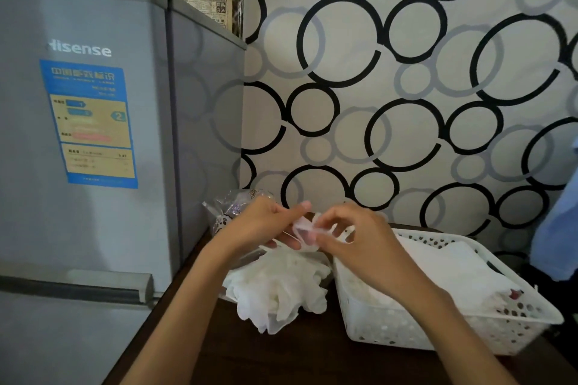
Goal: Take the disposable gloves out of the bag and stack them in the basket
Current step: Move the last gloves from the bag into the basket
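Note:
A thin clear disposable glove [304,233] is held up between both hands above the table. My left hand [262,223] pinches its left edge and my right hand [353,236] pinches its right edge. Below them lies a loose heap of white gloves [278,287] on the dark table. A clear printed bag [231,209] stands behind my left hand, partly hidden by it. To the right sits a white perforated basket [438,325] holding a flat layer of gloves [459,272].
A grey Hisense fridge [93,134] stands close on the left of the dark wooden table [281,359]. A wall with black and grey circles rises behind. Blue cloth [560,228] hangs at the right edge.

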`<move>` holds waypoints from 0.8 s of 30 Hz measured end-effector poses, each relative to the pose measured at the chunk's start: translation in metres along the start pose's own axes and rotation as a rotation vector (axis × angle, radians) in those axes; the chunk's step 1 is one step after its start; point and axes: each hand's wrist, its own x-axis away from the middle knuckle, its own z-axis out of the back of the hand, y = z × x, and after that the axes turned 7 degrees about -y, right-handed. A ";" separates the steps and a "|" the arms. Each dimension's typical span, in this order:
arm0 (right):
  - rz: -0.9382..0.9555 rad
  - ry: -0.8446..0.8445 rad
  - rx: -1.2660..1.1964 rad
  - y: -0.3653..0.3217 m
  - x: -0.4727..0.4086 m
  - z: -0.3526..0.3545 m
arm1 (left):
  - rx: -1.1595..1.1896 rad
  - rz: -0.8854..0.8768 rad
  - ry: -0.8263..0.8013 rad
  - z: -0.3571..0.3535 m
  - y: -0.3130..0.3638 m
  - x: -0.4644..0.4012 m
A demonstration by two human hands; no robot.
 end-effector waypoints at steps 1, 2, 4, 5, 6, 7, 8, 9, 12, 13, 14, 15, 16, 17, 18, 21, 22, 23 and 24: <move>-0.018 0.049 -0.084 0.005 -0.001 0.002 | -0.025 0.022 0.013 0.002 0.000 -0.001; -0.038 0.072 -0.190 0.009 -0.001 0.006 | -0.066 0.036 0.057 0.004 0.000 -0.001; -0.098 0.044 -0.434 0.015 0.001 0.015 | -0.186 -0.014 0.222 0.009 -0.002 -0.002; -0.123 0.005 -0.533 0.018 0.003 0.020 | -0.218 -0.087 0.261 0.010 -0.005 -0.002; -0.132 -0.037 -0.599 0.020 0.004 0.024 | -0.234 -0.149 0.211 0.013 -0.007 -0.001; -0.137 -0.075 -0.651 0.021 0.005 0.028 | -0.265 -0.197 0.098 0.015 -0.009 -0.001; -0.146 -0.106 -0.703 0.023 0.007 0.031 | -0.292 -0.230 -0.030 0.014 -0.013 -0.002; -0.158 -0.128 -0.760 0.023 0.006 0.034 | -0.304 -0.258 -0.147 0.012 -0.015 -0.002; -0.178 -0.114 -0.972 0.024 0.009 0.045 | -0.251 -0.295 -0.363 0.001 -0.011 -0.001; -0.186 -0.089 -1.033 0.024 0.010 0.048 | -0.211 -0.293 -0.342 -0.005 -0.007 0.000; -0.200 -0.058 -1.085 0.025 0.010 0.051 | -0.138 -0.290 -0.277 -0.008 -0.004 -0.001; -0.221 -0.028 -1.122 0.025 0.012 0.055 | -0.057 -0.292 -0.186 -0.011 -0.002 -0.002; -0.242 -0.015 -1.117 0.026 0.013 0.059 | -0.006 -0.295 -0.094 -0.011 -0.001 -0.002; -0.261 -0.020 -1.043 0.028 0.016 0.064 | 0.013 -0.302 -0.034 -0.012 0.001 -0.001; -0.272 -0.050 -0.913 0.031 0.018 0.068 | 0.024 -0.303 -0.016 -0.012 0.003 0.000; -0.258 -0.218 -0.683 0.040 0.027 0.079 | 0.059 -0.284 -0.041 -0.014 0.006 0.002; -0.239 -0.271 -0.724 0.042 0.029 0.080 | 0.054 -0.274 -0.058 -0.016 0.007 0.001; -0.217 -0.302 -0.790 0.041 0.029 0.080 | 0.039 -0.272 -0.075 -0.019 0.008 0.001; -0.212 -0.304 -0.856 0.039 0.029 0.077 | 0.019 -0.277 -0.097 -0.022 0.009 0.000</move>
